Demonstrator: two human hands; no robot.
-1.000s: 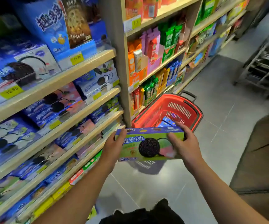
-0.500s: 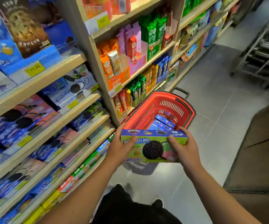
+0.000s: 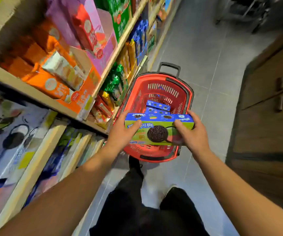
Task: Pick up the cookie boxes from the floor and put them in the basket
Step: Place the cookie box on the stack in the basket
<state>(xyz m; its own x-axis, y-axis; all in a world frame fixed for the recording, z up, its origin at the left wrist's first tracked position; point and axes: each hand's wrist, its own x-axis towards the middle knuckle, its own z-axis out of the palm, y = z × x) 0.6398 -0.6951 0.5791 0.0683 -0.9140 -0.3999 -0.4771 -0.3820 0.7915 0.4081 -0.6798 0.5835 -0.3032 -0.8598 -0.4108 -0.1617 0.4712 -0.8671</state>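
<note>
A green and blue cookie box point(image 3: 156, 132) with a dark round cookie printed on it hangs level over the near end of the red basket point(image 3: 189, 101). My left hand point(image 3: 122, 133) grips its left end, thumb across the front. My right hand point(image 3: 190, 133) grips its right end the same way. Inside the basket lie blue cookie boxes point(image 3: 157, 107), partly hidden behind the held box. The basket stands on the grey tiled floor with a black pull handle point(image 3: 169, 66) at its far end.
Store shelves point(image 3: 113, 53) packed with snack boxes run along the left, close beside the basket. A dark wooden cabinet point(image 3: 264, 103) stands at the right. Grey floor point(image 3: 210, 53) stretches ahead, with a metal trolley point(image 3: 249, 11) at the far top. My dark-trousered legs point(image 3: 137, 201) are below.
I have stepped forward and now look more steeply down. The box in both hands has come over the basket's near end, and the basket appears closer and larger.
</note>
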